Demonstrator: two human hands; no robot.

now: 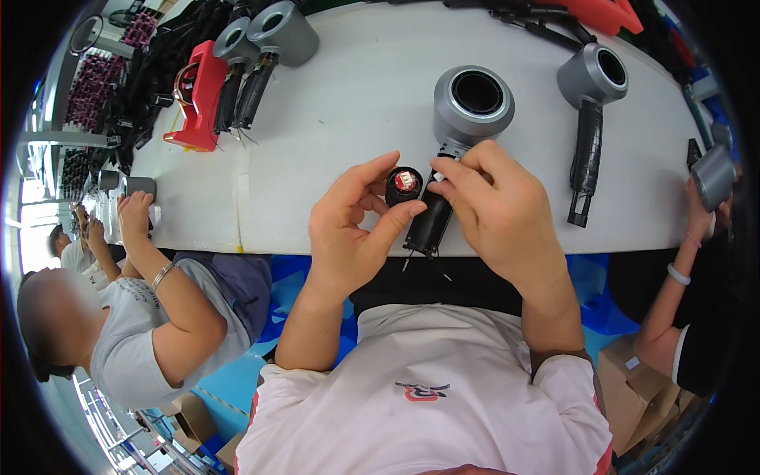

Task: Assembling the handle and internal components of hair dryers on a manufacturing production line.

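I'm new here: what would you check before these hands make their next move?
1. Round part with a red face held by the left hand: ok.
2. Firm hold by the right hand: cannot tell; its fingers hide what lies between them.
3. Wires tucked in: not ok; they stick out from the black handle.
4. Grey-headed unit at right away from both hands: ok.
5. Red tape dispenser away from both hands: ok.

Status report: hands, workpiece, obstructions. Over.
Left hand gripping red-centred round black part. Right hand at black handle of grey-headed unit. Red tape dispenser off left, clear of both hands.
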